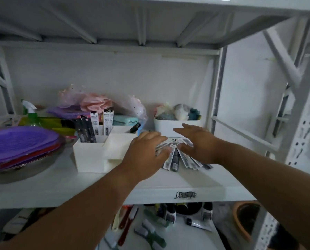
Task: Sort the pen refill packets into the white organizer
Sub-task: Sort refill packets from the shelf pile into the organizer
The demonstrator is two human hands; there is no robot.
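Several long pen refill packets (pixel 175 158) lie fanned out on the white shelf (pixel 168 183), just right of the white organizer (pixel 89 156). My left hand (pixel 147 150) rests palm down on the left part of the fan, fingers curled over the packets' upper ends. My right hand (pixel 197 141) lies over the right part with fingers stretched towards the left. Dark packets (pixel 86 131) stand upright in the organizer's front left compartment, and white ones (pixel 101 122) stand in the compartment behind. The packets' upper ends are hidden under my hands.
A stack of purple and red plates (pixel 19 145) in a metal bowl fills the shelf's left side. A green spray bottle (pixel 30 112) and pink plastic bags (pixel 96 103) stand behind the organizer. A white bin (pixel 168 127) of small items sits behind my hands. Shelf uprights (pixel 217 87) rise at right.
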